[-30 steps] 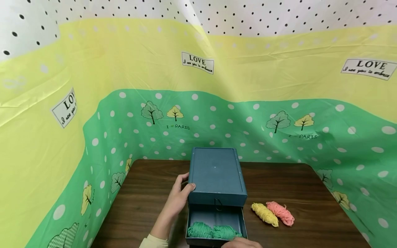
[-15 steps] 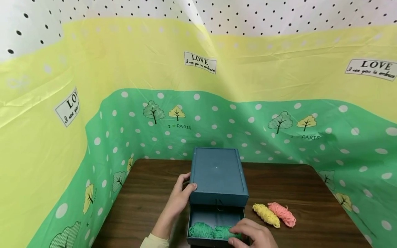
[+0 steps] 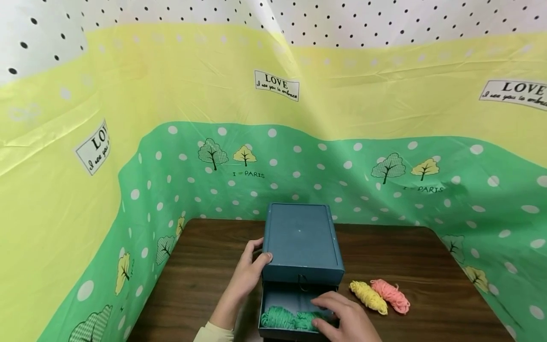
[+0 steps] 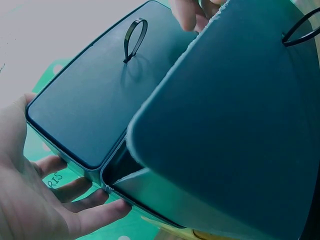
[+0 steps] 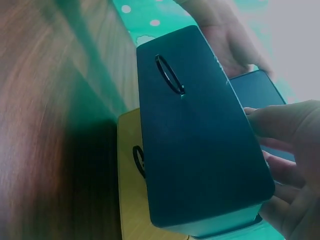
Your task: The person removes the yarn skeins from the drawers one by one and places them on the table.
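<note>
A blue drawer box (image 3: pixel 301 235) stands on the dark wooden table. One blue drawer (image 3: pixel 282 298) is pulled out beneath its top section, with two skeins of green yarn (image 3: pixel 278 317) lying near its front wall. My left hand (image 3: pixel 245 275) holds the box at its near left corner, thumb on the top edge and fingers along the side. My right hand (image 3: pixel 348 317) reaches over the drawer's right side, fingers spread about the right green skein. In the right wrist view its fingers (image 5: pixel 280 122) dip behind the drawer's front (image 5: pixel 200 145), which hides their tips.
To the right of the box lie a yellow skein (image 3: pixel 368 297) and a pink skein (image 3: pixel 391 296) on the table (image 3: pixel 205 247). A yellow drawer front (image 5: pixel 131 185) with a black loop sits below the blue one. Patterned cloth (image 3: pixel 273 166) hangs around the table.
My right hand has come up from the drawer's front edge and moved over the green yarn inside. My left hand stays on the box. The view has shifted slightly.
</note>
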A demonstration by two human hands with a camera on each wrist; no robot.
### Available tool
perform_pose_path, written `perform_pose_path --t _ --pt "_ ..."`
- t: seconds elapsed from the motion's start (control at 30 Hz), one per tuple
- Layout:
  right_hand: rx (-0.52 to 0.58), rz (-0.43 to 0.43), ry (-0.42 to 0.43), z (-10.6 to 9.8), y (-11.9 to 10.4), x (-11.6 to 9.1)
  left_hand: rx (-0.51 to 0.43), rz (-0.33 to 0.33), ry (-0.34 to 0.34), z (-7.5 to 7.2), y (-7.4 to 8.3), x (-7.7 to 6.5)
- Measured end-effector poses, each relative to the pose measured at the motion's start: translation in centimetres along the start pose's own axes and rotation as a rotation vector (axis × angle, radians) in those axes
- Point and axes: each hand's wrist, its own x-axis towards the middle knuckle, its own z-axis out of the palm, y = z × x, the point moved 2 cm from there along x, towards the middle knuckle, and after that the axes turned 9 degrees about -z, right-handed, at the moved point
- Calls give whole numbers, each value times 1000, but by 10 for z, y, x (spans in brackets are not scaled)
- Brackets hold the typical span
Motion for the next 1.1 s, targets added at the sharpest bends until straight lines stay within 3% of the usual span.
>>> perform_pose_path --t 0.4,0.9,1.1 --pt "-3 51 -215 -1 6 25 -12 4 -3 -1 -1 0" --pt "-13 7 -350 2 10 34 -17 10 -15 0 -1 0" --pt "-46 8 -339 4 11 38 -19 8 -13 0 1 -1"
